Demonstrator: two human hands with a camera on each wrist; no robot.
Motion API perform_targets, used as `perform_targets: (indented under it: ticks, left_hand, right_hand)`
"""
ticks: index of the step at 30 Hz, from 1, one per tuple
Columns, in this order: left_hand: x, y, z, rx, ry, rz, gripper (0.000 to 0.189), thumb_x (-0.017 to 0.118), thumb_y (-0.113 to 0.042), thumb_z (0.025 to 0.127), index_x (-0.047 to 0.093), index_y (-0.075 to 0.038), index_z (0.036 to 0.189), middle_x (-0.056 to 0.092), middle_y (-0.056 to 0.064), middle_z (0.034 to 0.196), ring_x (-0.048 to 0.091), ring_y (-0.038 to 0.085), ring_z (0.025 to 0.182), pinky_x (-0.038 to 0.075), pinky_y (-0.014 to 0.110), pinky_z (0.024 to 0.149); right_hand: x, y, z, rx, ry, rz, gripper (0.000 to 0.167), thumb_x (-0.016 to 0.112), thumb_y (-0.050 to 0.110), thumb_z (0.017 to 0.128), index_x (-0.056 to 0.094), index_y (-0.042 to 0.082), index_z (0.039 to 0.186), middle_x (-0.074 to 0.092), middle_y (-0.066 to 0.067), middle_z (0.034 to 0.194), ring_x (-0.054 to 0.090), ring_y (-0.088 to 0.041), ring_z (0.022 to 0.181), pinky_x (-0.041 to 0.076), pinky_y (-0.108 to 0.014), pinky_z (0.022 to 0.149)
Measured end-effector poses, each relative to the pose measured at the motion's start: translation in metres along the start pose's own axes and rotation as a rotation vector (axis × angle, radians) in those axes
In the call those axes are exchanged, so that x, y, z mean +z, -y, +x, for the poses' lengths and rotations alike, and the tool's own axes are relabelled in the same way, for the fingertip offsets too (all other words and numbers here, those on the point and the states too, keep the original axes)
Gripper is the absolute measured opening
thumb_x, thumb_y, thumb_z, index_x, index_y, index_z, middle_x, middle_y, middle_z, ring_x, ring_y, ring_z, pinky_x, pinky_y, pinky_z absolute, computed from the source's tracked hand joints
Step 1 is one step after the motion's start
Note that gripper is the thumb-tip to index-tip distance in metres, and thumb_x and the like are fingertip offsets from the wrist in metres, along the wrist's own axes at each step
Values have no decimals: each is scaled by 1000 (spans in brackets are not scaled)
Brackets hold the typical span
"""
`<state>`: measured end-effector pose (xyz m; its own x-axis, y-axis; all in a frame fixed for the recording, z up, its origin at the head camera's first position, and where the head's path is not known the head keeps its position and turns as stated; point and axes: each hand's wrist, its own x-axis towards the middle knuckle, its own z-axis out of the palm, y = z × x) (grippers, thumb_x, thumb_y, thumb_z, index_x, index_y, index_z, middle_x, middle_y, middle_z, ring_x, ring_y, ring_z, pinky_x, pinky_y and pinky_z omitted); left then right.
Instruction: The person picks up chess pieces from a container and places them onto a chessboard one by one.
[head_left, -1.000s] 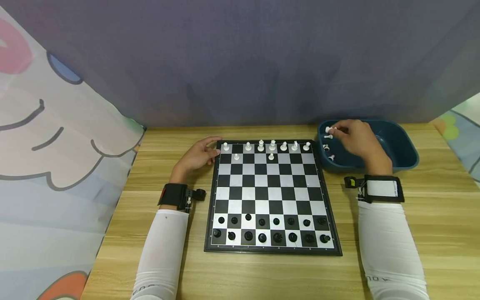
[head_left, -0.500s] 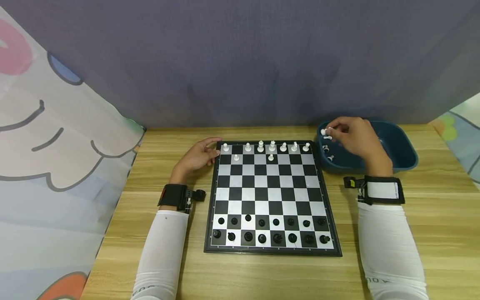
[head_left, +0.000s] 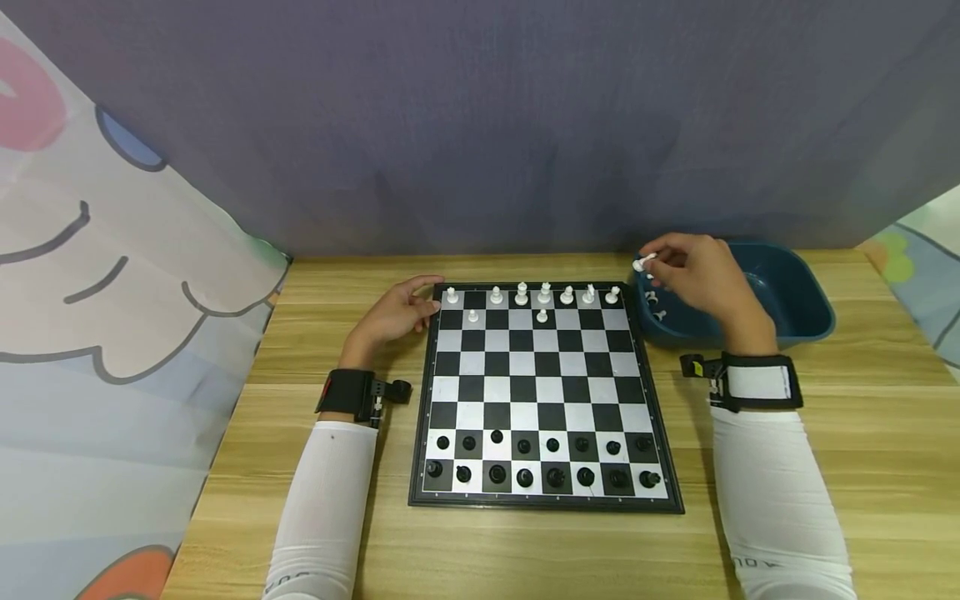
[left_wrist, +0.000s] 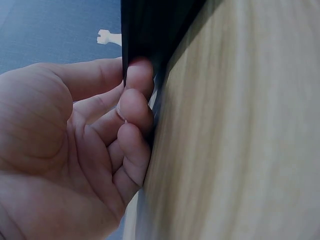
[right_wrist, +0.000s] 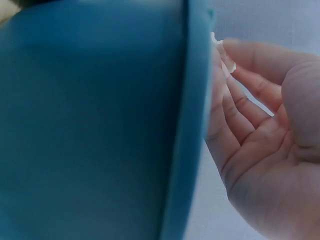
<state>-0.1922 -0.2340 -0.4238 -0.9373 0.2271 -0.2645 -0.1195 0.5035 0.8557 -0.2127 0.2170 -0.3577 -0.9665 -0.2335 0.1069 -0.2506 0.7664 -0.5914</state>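
Observation:
My left hand (head_left: 392,312) holds the far left corner of the chessboard (head_left: 536,363); the left wrist view shows the thumb over its black edge (left_wrist: 147,30) and the other fingers curled against the side. A white rook (left_wrist: 109,37) stands beyond the thumb there. Over the left rim of a blue plastic tub (head_left: 795,292), my right hand (head_left: 697,271) pinches a white chess piece (head_left: 641,265) between thumb and fingertips. In the right wrist view the tub wall (right_wrist: 100,125) partly covers that hand, and the kind of piece (right_wrist: 227,60) is unclear.
White pieces (head_left: 521,294) stand along the board's far rows. Black pieces (head_left: 524,477) fill the two near rows. Several white pieces (head_left: 651,297) lie in the tub, right beside the board. A grey cloth wall (head_left: 480,125) rises behind the wooden table (head_left: 525,554).
My right hand has shifted left with the white chess piece, from over the tub's inside to its left rim. The left hand and the board have stayed put.

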Motion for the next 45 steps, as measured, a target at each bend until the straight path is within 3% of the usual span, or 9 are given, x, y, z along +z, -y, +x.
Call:
perform_targets:
  ticks: [11, 22, 27, 32, 45]
  left_hand:
    - [0, 4, 3, 14, 18, 10, 55, 62, -20, 103, 44, -27, 155, 60, 7, 79, 56, 21, 71, 49, 28, 66]
    - [-2, 3, 4, 4, 8, 13, 54, 61, -20, 104, 45, -29, 154, 62, 6, 81, 57, 19, 70, 49, 27, 64]
    - [-2, 4, 3, 4, 12, 12, 54, 62, -20, 104, 46, -29, 154, 60, 6, 78, 56, 19, 69, 48, 27, 63]
    - [-2, 4, 3, 5, 15, 10, 54, 61, -20, 104, 45, -29, 154, 60, 6, 79, 56, 20, 69, 48, 27, 63]
    - [4, -3, 5, 7, 0, 1, 54, 61, -20, 104, 45, -29, 154, 61, 6, 81, 57, 19, 71, 48, 26, 63]
  right_hand:
    - [3, 12, -2, -28, 21, 1, 22, 64, 21, 102, 72, 7, 117, 74, -15, 98, 71, -30, 81, 48, -22, 64]
    - [6, 35, -3, -83, -2, -9, 21, 66, 16, 100, 71, 8, 119, 73, -15, 98, 68, -23, 80, 47, -29, 68]
    - [16, 43, -1, -105, 24, -9, 21, 65, 14, 100, 70, 7, 119, 73, -13, 98, 68, -26, 84, 50, -37, 71]
    - [26, 57, 6, -193, 50, -41, 21, 66, 10, 99, 70, 4, 119, 72, -13, 97, 68, -27, 86, 52, -43, 75]
    - [53, 102, 31, -293, 180, -110, 23, 67, 14, 99, 69, 7, 121, 73, -6, 95, 65, -19, 78, 50, -37, 71]
